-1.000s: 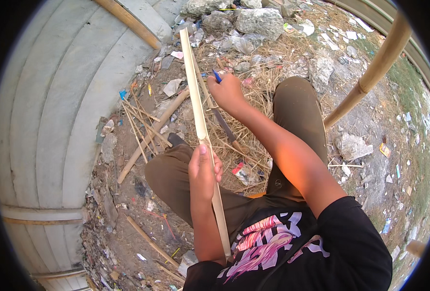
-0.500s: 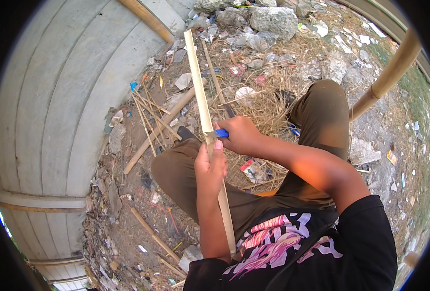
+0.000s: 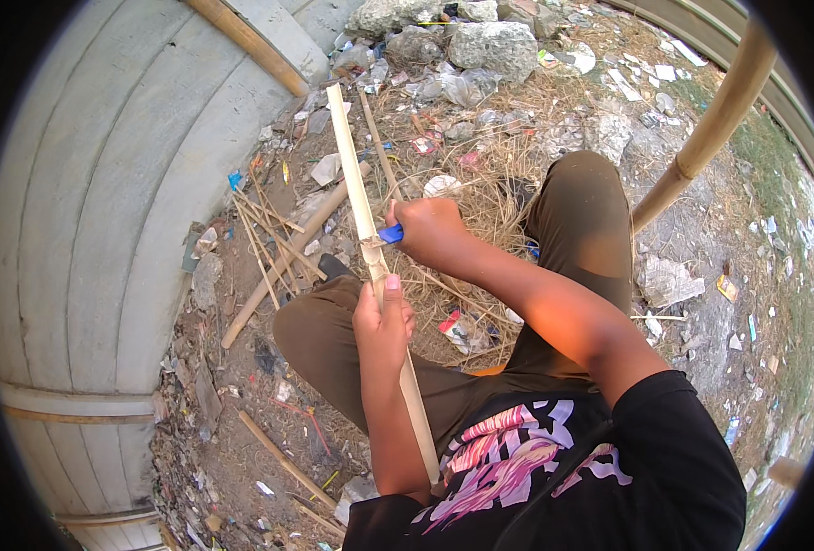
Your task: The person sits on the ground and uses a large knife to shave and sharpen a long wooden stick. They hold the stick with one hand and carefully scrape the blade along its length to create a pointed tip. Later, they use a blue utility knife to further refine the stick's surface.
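Note:
A long pale split-bamboo strip (image 3: 354, 179) runs slantwise from near my waist up past my knees. My left hand (image 3: 384, 326) is closed round its middle, thumb lying along the strip. Just beyond that thumb, my right hand (image 3: 428, 234) is closed on a blue-handled knife (image 3: 390, 234). Its small blade rests against the bamboo, where a curl of shaving (image 3: 375, 257) shows on the surface. My right fingers hide most of the handle.
Thin bamboo sticks (image 3: 264, 234) lie across a thicker pole (image 3: 251, 312) on the left. A grey plank wall (image 3: 122, 184) borders that side. Rocks (image 3: 494, 50), dry straw and litter cover the ground. An upright bamboo pole (image 3: 701, 147) stands right of my raised knee (image 3: 586, 211).
My right hand and the knife have moved slightly away from my left hand along the strip. A shaving now shows between them. The whole view has shifted a little.

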Motion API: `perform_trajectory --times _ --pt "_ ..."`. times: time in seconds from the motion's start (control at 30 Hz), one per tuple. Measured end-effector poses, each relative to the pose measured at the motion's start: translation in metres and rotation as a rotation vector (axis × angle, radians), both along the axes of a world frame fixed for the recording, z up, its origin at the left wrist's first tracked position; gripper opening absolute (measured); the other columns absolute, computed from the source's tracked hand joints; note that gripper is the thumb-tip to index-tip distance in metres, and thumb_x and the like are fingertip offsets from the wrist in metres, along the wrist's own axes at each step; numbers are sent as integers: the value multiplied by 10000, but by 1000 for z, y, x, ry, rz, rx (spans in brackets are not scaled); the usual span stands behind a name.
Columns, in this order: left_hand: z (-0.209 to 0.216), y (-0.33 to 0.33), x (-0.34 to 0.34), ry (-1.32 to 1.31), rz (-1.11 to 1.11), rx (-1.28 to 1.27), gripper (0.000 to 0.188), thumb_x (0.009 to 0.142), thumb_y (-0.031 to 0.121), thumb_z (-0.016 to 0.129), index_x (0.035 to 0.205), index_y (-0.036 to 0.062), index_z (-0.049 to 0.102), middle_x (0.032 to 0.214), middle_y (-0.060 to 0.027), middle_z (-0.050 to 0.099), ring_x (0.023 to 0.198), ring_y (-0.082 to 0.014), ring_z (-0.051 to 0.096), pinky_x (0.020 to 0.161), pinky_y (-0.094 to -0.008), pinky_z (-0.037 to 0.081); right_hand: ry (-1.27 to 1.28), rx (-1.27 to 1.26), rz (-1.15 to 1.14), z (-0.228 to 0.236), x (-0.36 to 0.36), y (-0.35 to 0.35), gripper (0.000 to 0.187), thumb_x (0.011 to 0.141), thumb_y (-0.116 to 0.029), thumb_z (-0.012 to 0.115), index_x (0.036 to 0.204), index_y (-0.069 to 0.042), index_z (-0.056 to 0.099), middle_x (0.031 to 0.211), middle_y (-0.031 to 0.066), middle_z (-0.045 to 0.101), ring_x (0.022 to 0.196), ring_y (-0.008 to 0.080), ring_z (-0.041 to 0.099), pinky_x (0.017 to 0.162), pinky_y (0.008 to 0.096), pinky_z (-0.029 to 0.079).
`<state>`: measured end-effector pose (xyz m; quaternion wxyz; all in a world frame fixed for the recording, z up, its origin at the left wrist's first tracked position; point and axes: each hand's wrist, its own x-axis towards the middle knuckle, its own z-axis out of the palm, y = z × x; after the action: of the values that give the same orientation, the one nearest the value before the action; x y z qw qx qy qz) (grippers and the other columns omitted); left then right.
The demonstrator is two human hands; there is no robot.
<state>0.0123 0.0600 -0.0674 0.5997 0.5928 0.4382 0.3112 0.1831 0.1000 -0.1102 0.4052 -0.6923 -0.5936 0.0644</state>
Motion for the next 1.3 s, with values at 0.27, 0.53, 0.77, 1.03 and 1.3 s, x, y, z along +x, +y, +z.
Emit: perform_trajectory --times 0.27,0.53,0.77,1.03,1.3 --pt "8 -2 2 -119 -35 -135 274 1060 330 512 962 80 458 622 30 390 492 -47 378 439 -207 321 -59 122 -126 -4 -2 9 156 843 -255 649 787 -110 638 637 131 643 587 346 659 544 453 517" --pt "17 -34 14 -74 -191 -217 292 1059 351 507 937 93 447 626 36 400 484 -47 377 451 -209 319 408 -427 -438 7 58 50 262 905 -276 632 953 -37 729 824 196 722 772 377 723 705 477 577" --pt "10 -33 -7 -82 -114 -136 275 1048 332 540 1017 61 506 629 37 437 502 -37 403 460 -199 339 511 -92 -469 11 76 40 286 906 -306 633 896 -40 739 768 213 694 710 413 684 680 470 548" --pt "18 -35 3 3 -107 -118 285 1059 331 512 931 78 483 620 29 422 486 -44 394 453 -208 348 387 215 -165 11 16 11 277 934 -300 637 856 -44 709 688 224 641 663 427 641 621 485 512" --pt "11 -61 -16 190 -218 -31 295 1060 321 505 940 53 477 606 29 454 467 -38 414 430 -208 349 309 113 -290 19 55 22 176 867 -279 681 876 -111 734 712 174 672 698 392 670 656 476 540"
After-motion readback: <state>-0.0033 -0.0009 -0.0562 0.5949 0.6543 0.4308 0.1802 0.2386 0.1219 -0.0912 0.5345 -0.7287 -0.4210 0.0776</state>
